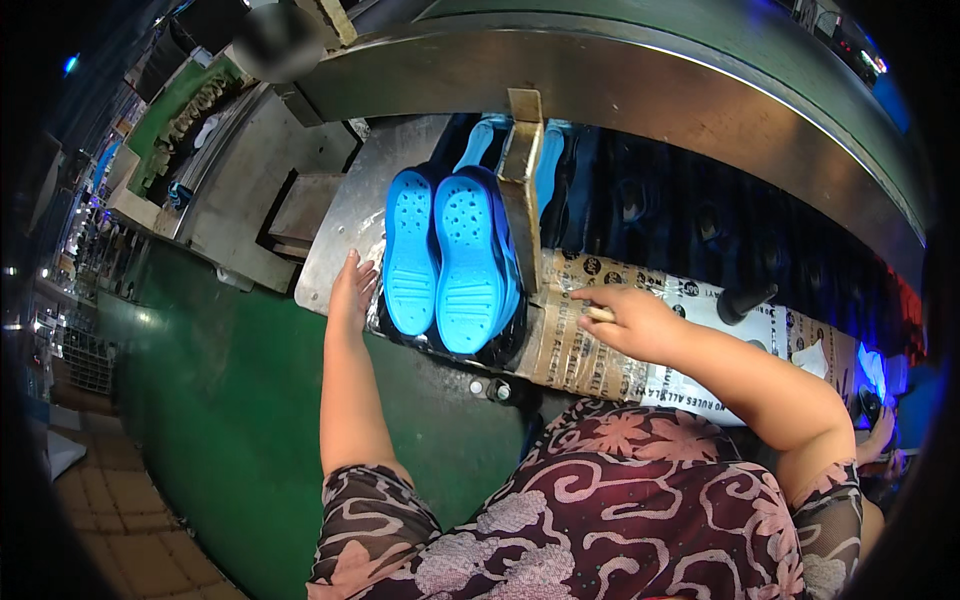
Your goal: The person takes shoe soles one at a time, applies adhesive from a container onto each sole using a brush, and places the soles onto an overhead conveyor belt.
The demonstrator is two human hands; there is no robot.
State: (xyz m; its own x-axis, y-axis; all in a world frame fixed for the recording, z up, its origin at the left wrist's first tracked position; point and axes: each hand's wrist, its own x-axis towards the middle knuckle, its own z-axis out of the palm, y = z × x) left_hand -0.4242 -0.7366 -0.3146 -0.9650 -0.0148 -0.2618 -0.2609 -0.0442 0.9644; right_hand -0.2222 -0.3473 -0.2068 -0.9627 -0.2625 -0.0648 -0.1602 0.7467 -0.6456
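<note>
Two bright blue shoe soles [468, 255] lie side by side with their holed and ridged faces up, darker blue showing along their sides. My left hand [353, 290] is just left of the left sole, fingers stretched and apart, with nothing in it. To the right of the pair, my right hand [635, 320] hovers over a brown printed covering [570, 350]. Its fingers curl round a short pale stick-like piece [600, 313], while the index finger points toward the soles. Most of that piece is hidden in my palm.
An upright metal bracket [522, 190] stands close beside the right sole. Beyond it runs a long metal beam [620, 75]. A black cone-shaped thing [745, 303] rests on the covering at right. More blue pieces [480, 142] sit behind the soles. Green floor [240, 380] lies at left.
</note>
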